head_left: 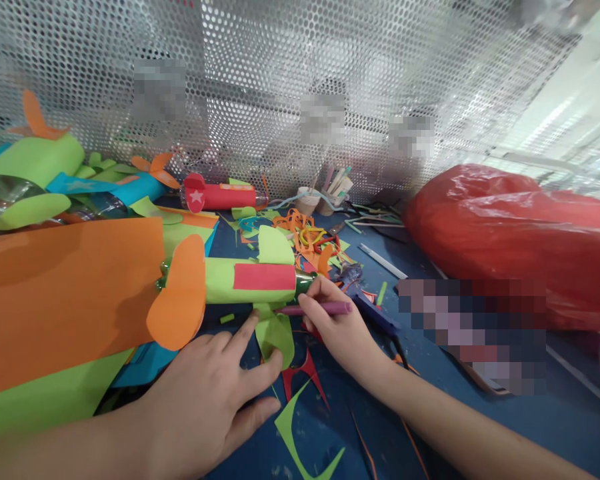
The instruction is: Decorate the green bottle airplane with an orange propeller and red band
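A plastic bottle wrapped in lime green foam sheet (220, 281) lies on its side before me. It bears a red rectangle (265, 277), an orange propeller-like piece (180, 293) at its left end and a green wing (276, 245) on the far side. The near green wing (275, 340) is under the fingertips of my left hand (210, 380), whose fingers are spread. My right hand (337, 327) is closed around a purple marker (337, 308). The marker's tip points left, at the line where the near wing meets the bottle's body.
Orange sheets (70, 287) are stacked at left, with other decorated bottles behind. A red bottle (227, 196), cups of sticks (309, 200) and tangled orange scraps (305, 233) lie at the back. A blue glue gun (375, 312) and red plastic bag (510, 233) are at right.
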`<state>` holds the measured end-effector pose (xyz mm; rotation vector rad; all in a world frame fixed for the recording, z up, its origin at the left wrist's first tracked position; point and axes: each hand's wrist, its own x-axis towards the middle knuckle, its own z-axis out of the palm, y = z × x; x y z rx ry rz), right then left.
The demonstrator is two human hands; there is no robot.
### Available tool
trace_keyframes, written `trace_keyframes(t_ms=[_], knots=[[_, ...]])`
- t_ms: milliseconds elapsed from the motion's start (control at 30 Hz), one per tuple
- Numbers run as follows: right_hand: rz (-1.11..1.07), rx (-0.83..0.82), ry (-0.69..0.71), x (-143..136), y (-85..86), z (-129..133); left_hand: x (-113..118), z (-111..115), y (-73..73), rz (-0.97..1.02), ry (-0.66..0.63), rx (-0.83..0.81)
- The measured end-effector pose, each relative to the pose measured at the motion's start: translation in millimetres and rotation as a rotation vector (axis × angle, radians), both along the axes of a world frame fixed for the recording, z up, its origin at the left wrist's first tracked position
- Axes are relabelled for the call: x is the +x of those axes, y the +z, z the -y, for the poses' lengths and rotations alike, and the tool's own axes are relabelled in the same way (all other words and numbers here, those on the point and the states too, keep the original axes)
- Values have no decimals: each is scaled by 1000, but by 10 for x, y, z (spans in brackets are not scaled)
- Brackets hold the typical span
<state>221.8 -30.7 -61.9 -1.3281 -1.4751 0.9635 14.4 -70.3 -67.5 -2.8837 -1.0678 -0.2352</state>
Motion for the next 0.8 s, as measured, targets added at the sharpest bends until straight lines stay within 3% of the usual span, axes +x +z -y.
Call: trace_keyframes(t_ms=[800], knots=[[38,16,24,5,0,-1,-15,-8,-61,33,9,17]])
